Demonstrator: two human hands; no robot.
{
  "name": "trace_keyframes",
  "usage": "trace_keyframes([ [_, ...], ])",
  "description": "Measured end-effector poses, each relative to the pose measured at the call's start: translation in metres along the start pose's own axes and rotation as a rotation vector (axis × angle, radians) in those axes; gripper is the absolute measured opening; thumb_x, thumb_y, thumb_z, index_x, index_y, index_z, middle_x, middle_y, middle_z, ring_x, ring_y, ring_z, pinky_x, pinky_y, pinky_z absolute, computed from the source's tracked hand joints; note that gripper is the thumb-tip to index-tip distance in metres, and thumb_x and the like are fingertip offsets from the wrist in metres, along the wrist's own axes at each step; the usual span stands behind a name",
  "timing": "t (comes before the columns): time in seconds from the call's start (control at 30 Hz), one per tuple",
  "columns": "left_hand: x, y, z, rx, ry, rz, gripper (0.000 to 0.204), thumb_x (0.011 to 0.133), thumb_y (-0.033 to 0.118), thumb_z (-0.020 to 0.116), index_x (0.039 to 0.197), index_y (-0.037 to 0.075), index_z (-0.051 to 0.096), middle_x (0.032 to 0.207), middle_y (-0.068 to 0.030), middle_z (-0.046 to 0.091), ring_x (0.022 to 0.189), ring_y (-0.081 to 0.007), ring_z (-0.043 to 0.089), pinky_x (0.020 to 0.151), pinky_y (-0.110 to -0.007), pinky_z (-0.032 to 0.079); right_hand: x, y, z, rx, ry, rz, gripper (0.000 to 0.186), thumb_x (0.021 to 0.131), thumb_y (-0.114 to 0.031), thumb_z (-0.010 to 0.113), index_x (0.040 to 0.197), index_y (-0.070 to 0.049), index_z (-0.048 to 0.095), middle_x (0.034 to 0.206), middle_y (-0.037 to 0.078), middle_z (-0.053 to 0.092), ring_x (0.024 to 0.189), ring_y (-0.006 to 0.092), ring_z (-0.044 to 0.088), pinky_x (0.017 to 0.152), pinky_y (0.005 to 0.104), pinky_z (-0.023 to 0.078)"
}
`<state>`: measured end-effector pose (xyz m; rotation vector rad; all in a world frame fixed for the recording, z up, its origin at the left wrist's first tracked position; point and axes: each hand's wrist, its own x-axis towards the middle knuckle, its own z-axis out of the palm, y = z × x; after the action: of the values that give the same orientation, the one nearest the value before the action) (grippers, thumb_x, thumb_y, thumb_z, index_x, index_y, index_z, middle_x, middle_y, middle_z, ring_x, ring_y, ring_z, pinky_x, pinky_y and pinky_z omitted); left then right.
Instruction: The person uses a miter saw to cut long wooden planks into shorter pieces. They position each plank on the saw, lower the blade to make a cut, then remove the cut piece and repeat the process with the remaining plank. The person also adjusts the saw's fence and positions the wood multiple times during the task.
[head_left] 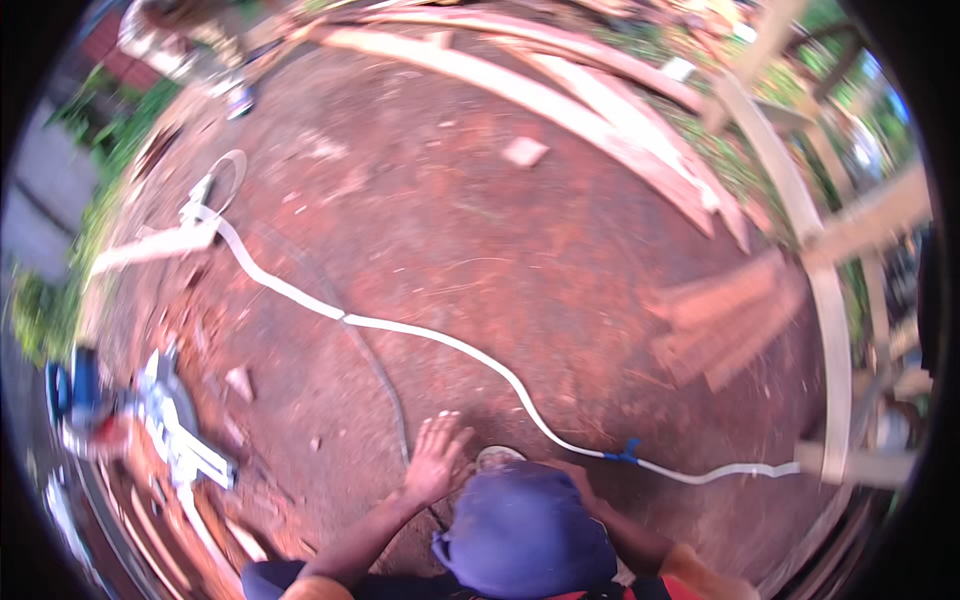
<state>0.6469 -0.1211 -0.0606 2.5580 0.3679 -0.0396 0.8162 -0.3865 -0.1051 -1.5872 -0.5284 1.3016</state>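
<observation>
Low in the head view, my left hand (437, 455) has its fingers outstretched, with nothing seen in it. Close beside it runs a thin grey cable (385, 375); whether they touch, I cannot tell. My right hand (578, 482) is mostly hidden behind a rounded dark blue cloth shape (530, 530) that looks like a cap, so its fingers do not show. A long white cord or hose (480, 352) winds over the reddish ground past both hands. A blue fitting (624, 453) sits on it, right of my right hand. Just ahead of the blue cloth shows a shoe tip (498, 457).
At left stands a blurred miter saw (180, 425) among wood scraps. A small tool (200, 200) lies by a short plank (155, 247). Long boards (500, 85) lie across the far side. Brown planks (735, 320) and a timber frame (828, 340) are at right. Another person (185, 50) is far left.
</observation>
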Motion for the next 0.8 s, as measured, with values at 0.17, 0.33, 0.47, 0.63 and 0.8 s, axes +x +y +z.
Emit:
trace_keyframes([
  [0.17, 0.049, -0.001, -0.002, -0.235, 0.287, 0.079, 0.056, 0.089, 0.027, 0.073, 0.137, 0.003, 0.055, 0.159, -0.0241, 0.038, 0.155, -0.0412, 0.028, 0.129, -0.058, 0.020, 0.079, -0.086, -0.007, -0.304, 0.000, -0.077, 0.033, 0.099, -0.019, 0.067, 0.129, -0.004, 0.068, 0.124, 0.012, 0.072, 0.112, 0.0215, 0.070, 0.098, 0.0352, 0.055],
  [0.33, 0.100, 0.040, -0.025, -0.640, 1.158, 0.023, 0.033, 0.088, 0.017, 0.068, 0.115, -0.001, 0.058, 0.122, -0.0197, 0.059, 0.120, -0.0400, 0.057, 0.102, -0.052, 0.045, 0.155, -0.182, 0.078, -0.702, -0.356, -0.414, 0.034, 0.099, -0.018, 0.067, 0.129, -0.004, 0.066, 0.122, 0.013, 0.070, 0.111, 0.0224, 0.067, 0.097, 0.0352, 0.053],
  [0.47, 0.089, 0.061, -0.146, -0.852, 1.469, 0.135, 0.019, 0.087, 0.014, 0.070, 0.091, 0.000, 0.058, 0.095, -0.0162, 0.061, 0.095, -0.0361, 0.060, 0.085, -0.048, 0.048, 0.165, -0.261, 0.175, -0.889, -0.604, -0.704, 0.034, 0.099, -0.017, 0.067, 0.130, -0.003, 0.064, 0.121, 0.013, 0.068, 0.110, 0.0231, 0.066, 0.096, 0.0353, 0.052],
  [0.63, -0.038, 0.046, -0.247, -0.551, 1.725, 0.204, 0.018, 0.087, 0.011, 0.071, 0.084, 0.001, 0.056, 0.088, -0.0146, 0.061, 0.085, -0.0319, 0.059, 0.078, -0.044, 0.046, 0.141, -0.329, 0.312, -1.041, -0.742, -0.956, 0.034, 0.098, -0.016, 0.066, 0.130, -0.003, 0.061, 0.119, 0.013, 0.066, 0.108, 0.0240, 0.064, 0.095, 0.0353, 0.050],
  [0.8, -0.141, 0.073, -0.285, -0.369, 1.825, 0.375, 0.021, 0.088, 0.008, 0.072, 0.077, 0.002, 0.055, 0.081, -0.0130, 0.061, 0.075, -0.0278, 0.057, 0.071, -0.041, 0.044, 0.116, -0.362, 0.331, -1.189, -0.654, -1.053, 0.035, 0.098, -0.015, 0.066, 0.130, -0.003, 0.059, 0.117, 0.013, 0.064, 0.107, 0.0249, 0.062, 0.094, 0.0354, 0.049],
])
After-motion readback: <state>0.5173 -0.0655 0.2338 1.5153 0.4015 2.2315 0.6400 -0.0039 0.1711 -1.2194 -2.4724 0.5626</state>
